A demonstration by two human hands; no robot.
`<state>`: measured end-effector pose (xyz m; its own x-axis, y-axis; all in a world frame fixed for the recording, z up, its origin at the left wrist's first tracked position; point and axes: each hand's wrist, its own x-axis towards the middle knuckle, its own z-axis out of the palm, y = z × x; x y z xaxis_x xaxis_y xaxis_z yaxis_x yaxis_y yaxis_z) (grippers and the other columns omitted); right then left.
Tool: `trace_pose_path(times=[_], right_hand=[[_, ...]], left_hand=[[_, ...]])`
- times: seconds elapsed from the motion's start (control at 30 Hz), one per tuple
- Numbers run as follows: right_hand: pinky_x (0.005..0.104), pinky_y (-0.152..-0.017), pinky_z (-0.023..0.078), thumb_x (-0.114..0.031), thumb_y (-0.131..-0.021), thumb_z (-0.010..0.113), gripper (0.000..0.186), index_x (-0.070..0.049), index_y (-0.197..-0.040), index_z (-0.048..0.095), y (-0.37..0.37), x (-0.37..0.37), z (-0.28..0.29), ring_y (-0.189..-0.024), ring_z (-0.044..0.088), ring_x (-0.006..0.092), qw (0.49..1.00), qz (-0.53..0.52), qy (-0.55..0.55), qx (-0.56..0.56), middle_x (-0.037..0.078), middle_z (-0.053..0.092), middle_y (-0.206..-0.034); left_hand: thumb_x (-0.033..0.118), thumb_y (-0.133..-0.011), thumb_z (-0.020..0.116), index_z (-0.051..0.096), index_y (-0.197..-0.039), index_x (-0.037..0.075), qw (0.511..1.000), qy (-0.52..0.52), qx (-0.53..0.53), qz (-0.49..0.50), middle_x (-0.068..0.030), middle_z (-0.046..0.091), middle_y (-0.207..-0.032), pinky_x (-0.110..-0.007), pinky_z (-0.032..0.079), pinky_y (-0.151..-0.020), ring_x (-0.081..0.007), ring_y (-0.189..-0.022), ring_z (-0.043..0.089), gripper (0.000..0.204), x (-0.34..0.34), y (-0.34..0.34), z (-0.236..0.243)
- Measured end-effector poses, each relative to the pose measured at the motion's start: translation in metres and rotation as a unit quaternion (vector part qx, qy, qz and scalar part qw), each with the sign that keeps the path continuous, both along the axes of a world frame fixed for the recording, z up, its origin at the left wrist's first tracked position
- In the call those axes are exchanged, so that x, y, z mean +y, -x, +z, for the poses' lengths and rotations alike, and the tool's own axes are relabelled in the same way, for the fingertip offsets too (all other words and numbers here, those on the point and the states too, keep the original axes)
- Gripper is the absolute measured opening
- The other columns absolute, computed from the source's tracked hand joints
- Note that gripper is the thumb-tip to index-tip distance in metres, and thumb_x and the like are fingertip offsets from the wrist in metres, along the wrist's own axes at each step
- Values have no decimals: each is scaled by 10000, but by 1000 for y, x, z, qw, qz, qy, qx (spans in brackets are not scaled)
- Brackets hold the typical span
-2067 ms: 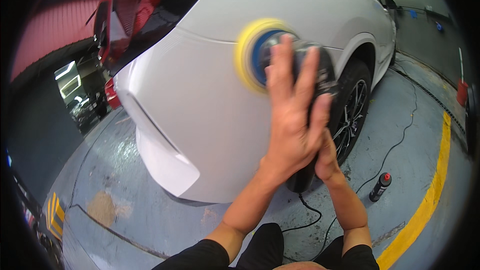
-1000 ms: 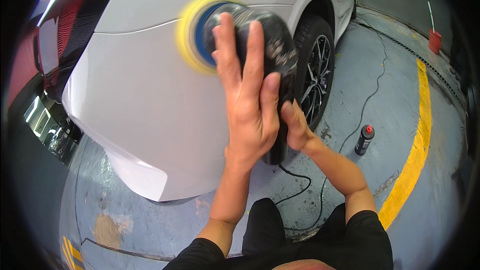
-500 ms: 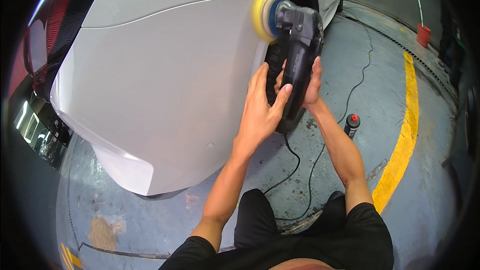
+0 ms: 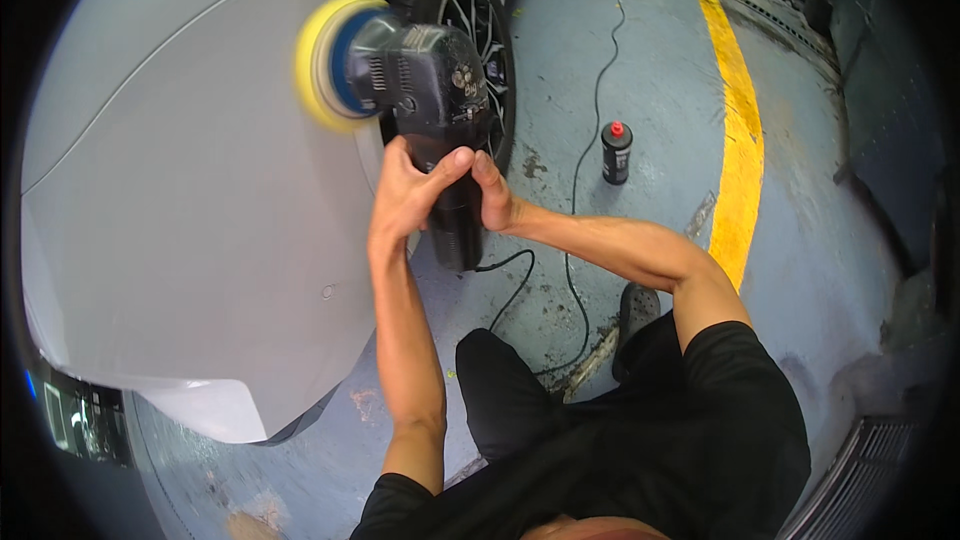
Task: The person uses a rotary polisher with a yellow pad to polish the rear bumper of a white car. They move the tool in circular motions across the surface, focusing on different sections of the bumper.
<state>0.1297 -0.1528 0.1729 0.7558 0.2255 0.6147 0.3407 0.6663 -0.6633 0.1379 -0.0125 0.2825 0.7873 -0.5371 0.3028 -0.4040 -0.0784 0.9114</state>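
Note:
Both my hands grip a black car polisher point(image 4: 440, 90) by its body, its cord trailing down from the rear end. My left hand point(image 4: 408, 185) is wrapped around the near left side, thumb across the top. From the right, my right hand point(image 4: 495, 195) closes on the same housing, thumb beside the left thumb; its other fingers are hidden. The yellow foam pad point(image 4: 322, 65) on a blue backing plate faces the pale grey car panel point(image 4: 210, 220), close by the wheel arch. Whether the pad touches the panel I cannot tell.
A car wheel point(image 4: 470, 10) sits just beyond the polisher. A black bottle with a red cap point(image 4: 616, 155) stands on the grey floor. The power cord point(image 4: 598, 80) runs along the floor past my feet. Farther right lies a yellow floor line point(image 4: 738, 130); a floor grate point(image 4: 855, 480) is near right.
My view has turned to the right, showing more of the wheel. The polisher has come closer, pad still facing left, and my right hand has moved up against my left.

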Motion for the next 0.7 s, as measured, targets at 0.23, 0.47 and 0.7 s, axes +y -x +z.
trace_pose_path(times=[0.23,0.47,0.7], right_hand=[[364,-998,502,-680,-1009,544,771,25,-1320,557,62,-10,40,-1052,644,256,972,-174,154,-16,111,633,-1052],[452,-911,540,-590,-880,765,736,-51,-1364,637,231,-102,71,-1092,678,383,626,-191,755,-29,164,724,-1204],[500,-911,567,-492,-864,823,686,-109,-1388,599,261,-84,-3,-1075,715,407,665,-195,716,85,190,745,-1187]], left_hand=[[297,-753,926,618,-1278,-42,981,107,4,-164,-109,722,-1072,-365,559,-906,-215,-972,701,697,-7,22,14],[175,-772,932,660,-1253,-23,979,33,125,-155,-97,715,-1159,-349,506,-1000,-183,-1076,659,587,-23,41,-67],[349,-776,910,579,-1394,-36,981,-193,-32,6,-238,709,-1289,-438,488,-1090,-387,-1207,685,800,-80,25,-218]])
